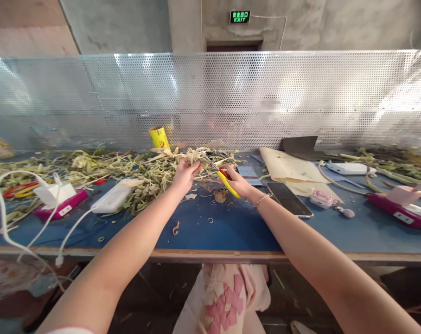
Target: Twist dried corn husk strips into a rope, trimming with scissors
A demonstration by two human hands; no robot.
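My right hand (233,180) is closed around the yellow handles of a pair of scissors (228,184). The metal blades point up and left, reaching the pale dried plant piece (195,155) that my left hand (187,174) pinches. Whether the blades are parted is too small to tell. Behind and left of my left hand lies a loose heap of dried green and straw-coloured stalks and leaves (146,190). Just below the scissors rests a small brown, roundish dried piece (220,195) on the blue tabletop (196,232).
A yellow cardboard tube (159,138) stands at the back against the perforated metal screen (182,93). On the left are a white power bank (113,197) and a magenta power strip (60,206). A phone (289,199), a pink earphone case (322,198) and brown paper (290,166) lie right.
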